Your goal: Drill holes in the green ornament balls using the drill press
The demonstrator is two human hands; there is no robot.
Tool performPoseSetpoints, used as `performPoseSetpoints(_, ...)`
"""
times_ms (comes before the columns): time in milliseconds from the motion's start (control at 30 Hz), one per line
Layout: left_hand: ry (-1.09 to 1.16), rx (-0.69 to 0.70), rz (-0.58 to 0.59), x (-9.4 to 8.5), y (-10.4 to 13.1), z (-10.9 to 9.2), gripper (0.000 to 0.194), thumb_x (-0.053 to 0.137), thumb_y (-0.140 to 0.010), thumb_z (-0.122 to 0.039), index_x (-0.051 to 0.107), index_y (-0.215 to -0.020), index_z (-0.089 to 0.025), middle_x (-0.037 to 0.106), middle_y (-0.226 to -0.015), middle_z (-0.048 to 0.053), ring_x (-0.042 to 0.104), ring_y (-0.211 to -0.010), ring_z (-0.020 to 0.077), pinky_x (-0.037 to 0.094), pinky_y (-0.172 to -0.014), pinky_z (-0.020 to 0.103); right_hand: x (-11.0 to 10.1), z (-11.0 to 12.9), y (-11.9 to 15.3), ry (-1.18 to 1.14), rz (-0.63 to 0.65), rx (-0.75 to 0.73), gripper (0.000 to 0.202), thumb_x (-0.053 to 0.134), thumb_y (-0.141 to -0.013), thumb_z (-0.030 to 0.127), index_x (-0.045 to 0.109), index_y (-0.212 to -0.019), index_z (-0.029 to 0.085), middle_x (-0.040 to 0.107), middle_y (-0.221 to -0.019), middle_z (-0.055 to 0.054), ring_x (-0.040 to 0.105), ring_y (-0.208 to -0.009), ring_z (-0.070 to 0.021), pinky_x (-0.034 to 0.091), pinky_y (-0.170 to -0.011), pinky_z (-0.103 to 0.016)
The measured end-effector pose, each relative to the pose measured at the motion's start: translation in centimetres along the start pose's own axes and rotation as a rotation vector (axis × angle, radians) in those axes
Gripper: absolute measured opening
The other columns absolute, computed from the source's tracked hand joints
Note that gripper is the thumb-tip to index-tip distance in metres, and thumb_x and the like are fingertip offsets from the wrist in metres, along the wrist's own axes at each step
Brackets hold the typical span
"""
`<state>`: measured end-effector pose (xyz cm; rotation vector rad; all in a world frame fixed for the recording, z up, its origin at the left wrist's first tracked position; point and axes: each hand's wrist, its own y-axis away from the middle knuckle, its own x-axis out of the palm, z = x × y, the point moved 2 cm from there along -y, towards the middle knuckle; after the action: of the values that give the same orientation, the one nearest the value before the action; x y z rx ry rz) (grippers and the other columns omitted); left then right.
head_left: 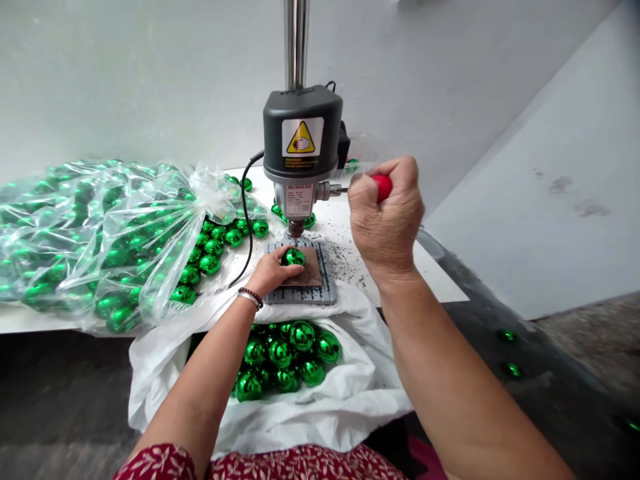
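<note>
Under the chuck of a small bench drill (301, 147), my left hand (274, 270) holds a shiny green ball (293, 257) between thumb and fingers. The ball rests on a brown board (311, 275) on the drill's grey base (324, 293). The drill bit comes down to the top of the ball; whether it has entered, I cannot tell. My right hand (387, 220) is wrapped around the red knob (383, 188) of the drill's feed lever, to the right of the drill head.
A clear plastic bag (100, 233) full of green balls lies on the white table (435, 280) at left, with loose balls (214, 247) beside it. An open white sack (350, 400) of balls sits in front. A black cord hangs left of the drill. Dark shavings surround the base.
</note>
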<state>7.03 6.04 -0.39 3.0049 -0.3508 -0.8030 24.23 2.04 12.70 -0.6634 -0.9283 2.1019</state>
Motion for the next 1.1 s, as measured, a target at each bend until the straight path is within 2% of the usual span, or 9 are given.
performPoseSetpoints(300,-0.056,0.014,-0.023,0.1,0.1,0.6,0.064,0.079,-0.071,-0.029,0.064,-0.132,-0.017,0.074,-0.110,0.006,0.066,-0.097,0.0220,0.050,-0.094,0.033,0.3,-0.4,0.3,0.075,-0.006,0.010,0.011,0.046,-0.088,0.028,0.042,-0.081,0.021,0.050,-0.072,0.001,0.044,-0.063,-0.0080,0.045,-0.068,-0.026)
performPoseSetpoints(467,-0.037,0.009,-0.050,0.1,0.0,0.9,0.063,0.078,-0.071,-0.031,0.065,-0.131,-0.017,0.074,-0.106,0.005,0.065,-0.096,0.0221,0.049,-0.094,0.034,0.2,0.1,-0.5,0.050,0.024,0.038,0.010,0.046,-0.088,0.023,0.041,-0.079,0.021,0.047,-0.071,0.003,0.041,-0.063,-0.0075,0.044,-0.070,-0.026)
performPoseSetpoints(600,0.090,0.010,-0.013,-0.1,-0.2,1.3,0.051,0.075,-0.072,-0.037,0.070,-0.119,-0.017,0.073,-0.096,0.003,0.063,-0.090,0.0188,0.049,-0.085,0.029,0.1,1.6,-2.6,0.074,0.126,0.144,0.014,0.050,-0.086,0.019,0.039,-0.076,0.019,0.040,-0.068,0.005,0.034,-0.064,-0.0060,0.042,-0.077,-0.025)
performPoseSetpoints(667,0.172,0.004,0.032,-0.4,-0.2,1.4,0.045,0.072,-0.073,-0.040,0.072,-0.112,-0.016,0.071,-0.089,0.001,0.060,-0.081,0.0157,0.048,-0.076,0.026,0.1,2.3,-3.4,0.091,0.170,0.219,0.019,0.050,-0.087,0.017,0.036,-0.074,0.019,0.035,-0.068,0.005,0.033,-0.066,-0.0054,0.041,-0.083,-0.026)
performPoseSetpoints(767,0.225,-0.038,0.073,-0.9,-0.2,1.3,0.047,0.067,-0.075,-0.043,0.070,-0.112,-0.016,0.065,-0.079,-0.001,0.052,-0.065,0.0114,0.043,-0.063,0.024,0.3,2.9,-4.0,0.055,0.179,0.273,0.024,0.050,-0.089,0.014,0.033,-0.072,0.019,0.032,-0.067,0.006,0.031,-0.067,-0.0053,0.039,-0.089,-0.027)
performPoseSetpoints(867,0.212,-0.040,0.091,-1.3,-0.3,1.1,0.049,0.066,-0.075,-0.046,0.069,-0.113,-0.016,0.061,-0.074,-0.002,0.047,-0.060,0.0099,0.039,-0.060,0.023,0.4,3.0,-3.9,0.027,0.176,0.257,0.025,0.050,-0.090,0.014,0.031,-0.073,0.020,0.034,-0.068,0.006,0.027,-0.066,-0.0061,0.036,-0.086,-0.026)
performPoseSetpoints(1100,0.140,-0.052,0.086,-1.4,-0.9,1.3,0.040,0.064,-0.076,-0.050,0.069,-0.096,-0.017,0.055,-0.065,-0.003,0.046,-0.060,0.0110,0.035,-0.058,0.024,0.2,2.8,-3.8,0.051,0.192,0.240,0.029,0.052,-0.091,0.017,0.029,-0.075,0.022,0.038,-0.070,0.004,0.027,-0.068,-0.0102,0.028,-0.074,-0.025)
